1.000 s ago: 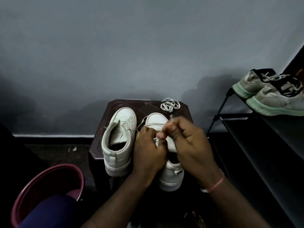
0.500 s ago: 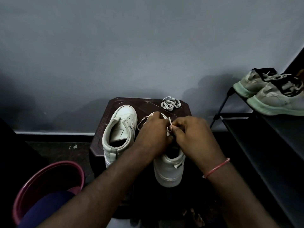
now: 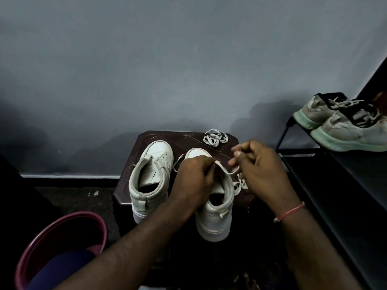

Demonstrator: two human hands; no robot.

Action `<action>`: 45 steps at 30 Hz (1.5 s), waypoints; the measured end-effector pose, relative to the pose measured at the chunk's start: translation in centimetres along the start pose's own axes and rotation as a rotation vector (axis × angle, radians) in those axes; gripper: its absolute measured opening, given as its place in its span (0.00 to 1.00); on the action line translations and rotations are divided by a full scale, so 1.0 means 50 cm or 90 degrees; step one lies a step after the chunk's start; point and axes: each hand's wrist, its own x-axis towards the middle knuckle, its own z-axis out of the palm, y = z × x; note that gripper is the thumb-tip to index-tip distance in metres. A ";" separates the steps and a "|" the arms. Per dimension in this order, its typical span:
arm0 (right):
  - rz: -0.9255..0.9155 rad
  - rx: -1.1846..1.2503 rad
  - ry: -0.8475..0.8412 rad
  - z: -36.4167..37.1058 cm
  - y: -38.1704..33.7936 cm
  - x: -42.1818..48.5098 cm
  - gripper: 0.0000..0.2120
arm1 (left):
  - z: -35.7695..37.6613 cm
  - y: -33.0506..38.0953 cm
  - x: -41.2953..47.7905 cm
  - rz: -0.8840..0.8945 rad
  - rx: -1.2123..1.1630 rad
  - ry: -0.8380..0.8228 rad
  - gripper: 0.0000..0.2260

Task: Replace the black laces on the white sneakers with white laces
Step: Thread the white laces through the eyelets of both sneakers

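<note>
Both the left hand (image 3: 194, 178) and right hand (image 3: 261, 170) pinch the limp, light white lace (image 3: 225, 171) over the centre-frame sneaker (image 3: 217, 218); probably better held near its stiffer tip.

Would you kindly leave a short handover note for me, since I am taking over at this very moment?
Left hand: pinches the white lace over the sneaker being laced.
Right hand: pinches the same lace further along.
Other sneaker: stands alongside on the stool, no lace showing. The spare lace coil lies at the stool's far edge.
Done: no black lace visible on either sneaker.
Left: finish threading this shoe, then lace the other with the coil.
</note>
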 end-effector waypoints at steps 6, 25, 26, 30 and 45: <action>0.127 0.009 -0.269 -0.014 -0.031 -0.021 0.09 | 0.012 0.005 -0.001 -0.042 -0.105 0.024 0.11; -0.063 -0.581 -0.167 0.020 -0.002 0.017 0.08 | 0.025 -0.012 0.016 -0.039 -0.115 -0.112 0.18; -0.043 -0.571 -0.179 0.025 -0.003 0.020 0.10 | 0.024 -0.011 0.015 -0.034 -0.099 -0.119 0.19; 0.124 -0.150 -0.190 0.041 0.007 0.035 0.19 | 0.036 -0.011 0.003 -0.009 -0.053 -0.145 0.16; -0.232 -0.371 0.079 0.044 0.040 0.044 0.08 | 0.019 -0.008 0.021 -0.052 -0.067 -0.138 0.18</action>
